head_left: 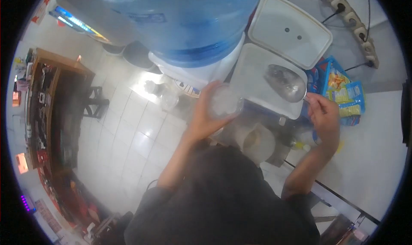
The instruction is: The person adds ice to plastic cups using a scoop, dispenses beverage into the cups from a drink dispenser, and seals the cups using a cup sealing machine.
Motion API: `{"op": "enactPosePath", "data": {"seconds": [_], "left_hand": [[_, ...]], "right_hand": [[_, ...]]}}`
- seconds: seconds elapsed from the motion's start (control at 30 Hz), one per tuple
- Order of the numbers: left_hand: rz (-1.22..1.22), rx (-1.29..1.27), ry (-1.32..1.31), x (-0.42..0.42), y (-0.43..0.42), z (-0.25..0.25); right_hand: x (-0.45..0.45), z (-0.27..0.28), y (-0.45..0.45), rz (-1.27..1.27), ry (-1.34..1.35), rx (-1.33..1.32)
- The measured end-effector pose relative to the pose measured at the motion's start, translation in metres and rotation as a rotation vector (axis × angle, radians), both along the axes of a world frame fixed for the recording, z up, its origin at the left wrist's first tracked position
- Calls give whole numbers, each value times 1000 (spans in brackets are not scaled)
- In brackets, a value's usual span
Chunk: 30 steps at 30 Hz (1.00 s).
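Right grip (323,115) pinches shiny scoop (286,84) by its handle, bowl just leftward: stiff, probably light. Left grip (203,117) cups translucent cup (224,101); likely thin, squeezable, hold softly.

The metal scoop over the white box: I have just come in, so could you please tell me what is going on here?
A person's right hand holds the metal scoop by its handle, over the white box, whose lid is open. The left hand holds a cup beside the box. A large blue water bottle stands nearby. Whether anything is in the scoop is too blurred to tell.
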<state>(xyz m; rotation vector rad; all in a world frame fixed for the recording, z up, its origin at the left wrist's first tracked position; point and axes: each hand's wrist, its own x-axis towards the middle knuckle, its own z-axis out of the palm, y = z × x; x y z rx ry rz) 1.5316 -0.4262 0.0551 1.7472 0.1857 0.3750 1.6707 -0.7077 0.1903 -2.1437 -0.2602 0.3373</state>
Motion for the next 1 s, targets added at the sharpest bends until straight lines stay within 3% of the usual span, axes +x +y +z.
{"op": "enactPosePath", "data": {"seconds": [0.17,0.27,0.4,0.47,0.67,0.8,0.87,0.93,0.97,1.0], "left_hand": [[84,128,93,-57,36,-46],[156,133,197,-88,48,-99],[291,31,170,-106,44,-194],[309,43,208,-103,40,-215],[366,129,166,-93,46,-269],[605,132,162,-110,30,-256],[633,290,371,-154,17,-265],[320,154,580,-191,17,-282],[304,155,575,-185,16,-280],[211,115,509,-183,11,-271]], "right_hand": [[25,-58,-14,95,-189,-409],[35,-90,-30,115,-162,-456],[38,-97,-28,123,-122,-514],[40,-96,-26,141,-121,-527],[37,-81,-9,160,-169,-533],[49,-78,-24,121,-177,-506],[56,-69,-29,100,-226,-564],[65,-78,-42,142,-381,-583],[71,-75,-34,109,-273,-649],[80,-97,-40,171,-432,-624]]}}
